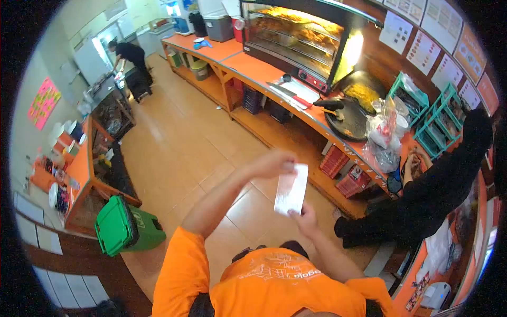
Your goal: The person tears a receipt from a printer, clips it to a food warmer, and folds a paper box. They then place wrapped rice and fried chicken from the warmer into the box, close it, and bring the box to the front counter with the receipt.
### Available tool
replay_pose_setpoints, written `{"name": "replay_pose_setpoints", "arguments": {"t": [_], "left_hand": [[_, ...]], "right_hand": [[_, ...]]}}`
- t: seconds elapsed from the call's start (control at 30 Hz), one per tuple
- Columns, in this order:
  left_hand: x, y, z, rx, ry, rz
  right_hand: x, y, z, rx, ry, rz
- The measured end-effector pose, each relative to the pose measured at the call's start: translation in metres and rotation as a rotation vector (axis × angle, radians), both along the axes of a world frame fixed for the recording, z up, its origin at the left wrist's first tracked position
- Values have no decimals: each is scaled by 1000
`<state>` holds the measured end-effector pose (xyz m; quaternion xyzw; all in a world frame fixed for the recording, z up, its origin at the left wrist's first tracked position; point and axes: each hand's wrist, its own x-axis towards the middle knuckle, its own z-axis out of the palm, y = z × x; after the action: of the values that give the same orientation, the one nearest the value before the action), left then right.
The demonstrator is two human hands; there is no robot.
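A white slip of paper [291,190] hangs in front of my orange shirt, over the tiled floor. My left hand [275,162] pinches its top edge. At the bottom edge, my right hand [304,218] grips the slip between thumb and fingers. Faint print shows on the paper, too small to read. Both forearms are bare and reach forward from the orange sleeves.
An orange counter [248,68] carries a lit food warmer [296,37], a knife [289,94], black pans [348,119] and green baskets [435,127]. A person in black [422,195] works at right, another [134,55] stands far left. A green bin [124,227] stands left.
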<state>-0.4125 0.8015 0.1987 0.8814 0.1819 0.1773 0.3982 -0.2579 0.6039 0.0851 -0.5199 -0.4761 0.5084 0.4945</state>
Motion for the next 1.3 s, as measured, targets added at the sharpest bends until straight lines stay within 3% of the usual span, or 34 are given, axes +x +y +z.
{"name": "replay_pose_setpoints", "arguments": {"t": [0.13, 0.2, 0.43, 0.57, 0.77, 0.8, 0.97, 1.1, 1.17, 1.3], "left_hand": [[65, 117, 53, 170, 18, -61], [98, 170, 80, 247, 21, -76], [186, 309, 181, 373, 47, -90], [223, 377, 229, 510, 49, -85], [309, 507, 268, 704, -165, -189], [324, 524, 277, 727, -164, -192], [391, 596, 301, 880, -384, -243], [428, 639, 315, 1048, -552, -268], [439, 650, 310, 1003, -521, -249], [452, 663, 302, 1076, -773, -244]], "right_hand": [[33, 100, 52, 92, 135, -160], [58, 150, 68, 82, 417, -101], [139, 296, 129, 105, 305, -14], [174, 386, 150, 276, 194, -87], [228, 510, 206, 327, 49, -345], [236, 534, 205, 389, 184, -387], [285, 625, 232, 486, 142, -559], [305, 667, 249, 550, 105, -659], [312, 681, 254, 572, 110, -689], [316, 692, 248, 588, 61, -741]]}}
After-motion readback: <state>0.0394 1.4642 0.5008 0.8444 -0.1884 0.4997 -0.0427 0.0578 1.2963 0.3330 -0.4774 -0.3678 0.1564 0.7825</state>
